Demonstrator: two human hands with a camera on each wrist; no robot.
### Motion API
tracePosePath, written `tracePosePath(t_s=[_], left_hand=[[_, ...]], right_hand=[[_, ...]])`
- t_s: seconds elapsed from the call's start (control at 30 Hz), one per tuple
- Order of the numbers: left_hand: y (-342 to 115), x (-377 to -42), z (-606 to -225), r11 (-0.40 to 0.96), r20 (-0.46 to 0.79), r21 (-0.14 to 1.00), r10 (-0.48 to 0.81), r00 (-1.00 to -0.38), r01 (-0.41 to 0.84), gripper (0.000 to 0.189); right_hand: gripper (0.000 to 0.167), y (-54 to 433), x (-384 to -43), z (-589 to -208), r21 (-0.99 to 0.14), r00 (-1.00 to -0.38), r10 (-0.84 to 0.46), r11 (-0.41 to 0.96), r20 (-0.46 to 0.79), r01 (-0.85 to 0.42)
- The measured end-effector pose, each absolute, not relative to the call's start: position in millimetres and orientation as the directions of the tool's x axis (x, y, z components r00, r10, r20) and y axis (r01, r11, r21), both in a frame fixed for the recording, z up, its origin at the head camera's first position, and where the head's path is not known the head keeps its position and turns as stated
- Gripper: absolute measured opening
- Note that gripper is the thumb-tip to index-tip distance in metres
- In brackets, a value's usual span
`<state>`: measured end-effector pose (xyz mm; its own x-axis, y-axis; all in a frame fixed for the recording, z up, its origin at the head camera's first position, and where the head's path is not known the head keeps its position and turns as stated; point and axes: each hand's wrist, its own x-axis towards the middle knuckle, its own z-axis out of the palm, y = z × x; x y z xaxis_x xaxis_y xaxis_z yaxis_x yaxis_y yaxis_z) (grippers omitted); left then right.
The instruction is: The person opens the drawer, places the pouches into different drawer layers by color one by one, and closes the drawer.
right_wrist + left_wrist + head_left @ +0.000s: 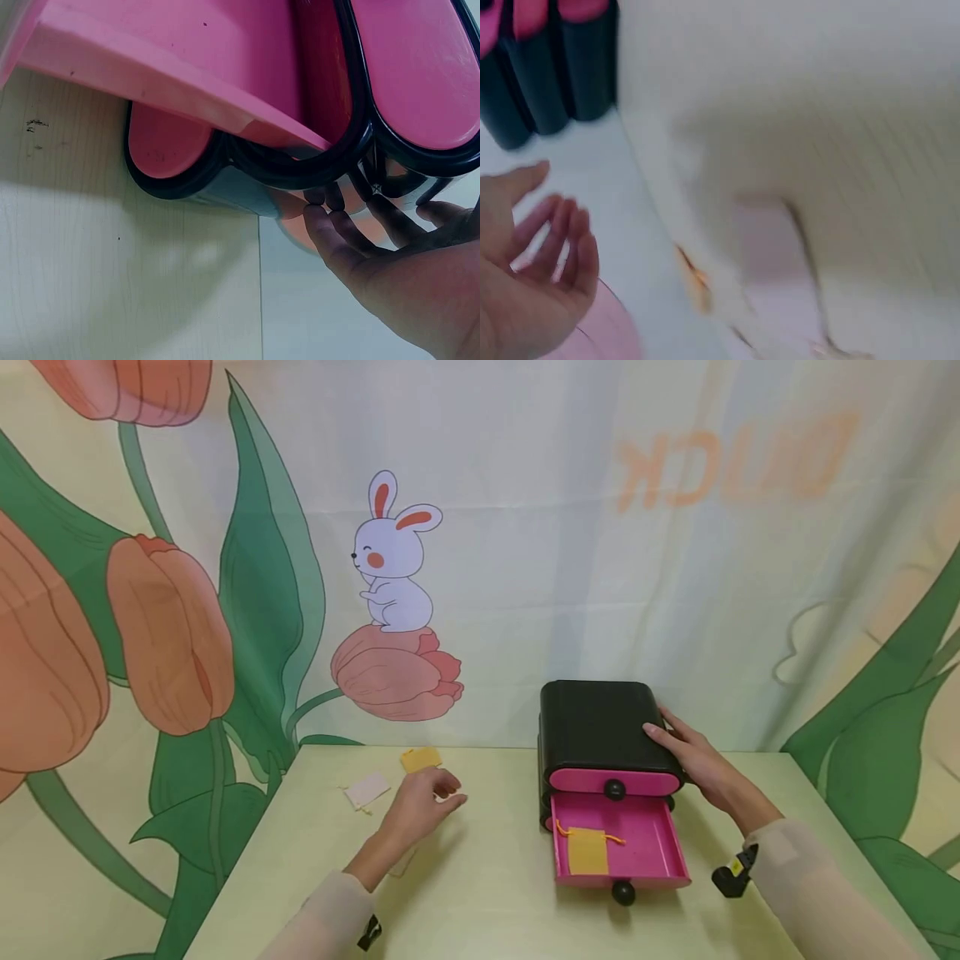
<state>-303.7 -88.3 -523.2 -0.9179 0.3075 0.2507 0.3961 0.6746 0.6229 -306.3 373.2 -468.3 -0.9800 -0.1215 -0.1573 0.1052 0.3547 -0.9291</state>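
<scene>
A black mini drawer cabinet with pink drawers stands at the right of the table. Its middle drawer is pulled out and contains a yellow drawstring pouch at its left side. My right hand rests against the cabinet's right side, thumb on the top edge; fingertips touch the side in the right wrist view. With nothing in it, my left hand hovers over the table, fingers loosely bent. Near it lie a yellow pouch, a pale pouch and another pale one, partly hidden by the forearm.
The light wooden table ends at a printed curtain with tulips and a rabbit, close behind the cabinet. A round black knob sticks out from the drawer's front. Both wrists wear black straps.
</scene>
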Motion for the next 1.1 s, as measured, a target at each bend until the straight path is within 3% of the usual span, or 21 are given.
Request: tracePosePath(t_s=[0.2,0.5,0.83,1.1], left_hand=[[-120.7,-334.1,-543.5,0.764,0.153,0.637,0.007,-0.988,0.104,0.027],[-123.2,-363.9,-560.1,0.734,0.023,0.662,-0.219,-0.976,-0.149,0.035],[-124.4,-376.0,-583.6,0.732,0.075,0.656,-0.302,-0.950,-0.181,0.035],[-127.6,-382.7,-588.5,0.747,0.087,0.649,-0.261,-0.961,-0.144,0.017]], right_hand=[[0.094,374.4,-305.8,-469.4,-0.930,-0.979,-0.124,0.351,-0.163,0.110],[0.093,374.2,-304.0,-469.5,-0.930,-0.981,-0.118,0.352,-0.155,0.105],[0.093,369.9,-305.8,-470.1,-0.930,-0.980,-0.115,0.352,-0.161,0.111],[0.095,372.5,-305.4,-468.8,-0.929,-0.984,-0.106,0.357,-0.145,0.099]])
